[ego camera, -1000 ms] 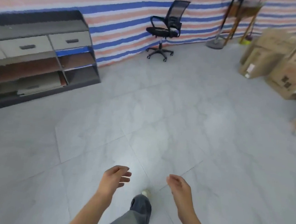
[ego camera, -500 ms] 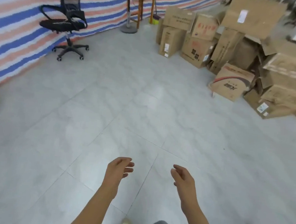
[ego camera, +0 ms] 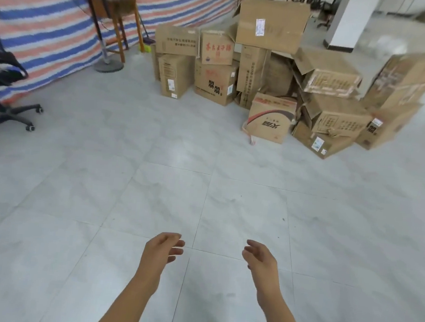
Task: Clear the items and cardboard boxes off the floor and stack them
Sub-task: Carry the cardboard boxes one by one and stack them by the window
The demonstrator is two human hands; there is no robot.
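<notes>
Cardboard boxes (ego camera: 215,83) loom nearer, mostly upright.

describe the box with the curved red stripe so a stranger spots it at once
Look to the cardboard pile beyond the tiled floor. At its front middle sits a small box, forward of the others. It alone carries a curved red and black stripe.

Both hands out front, palms facing in; left (ego camera: 162,247) & right (ego camera: 259,258) loosely curled, empty.
</notes>
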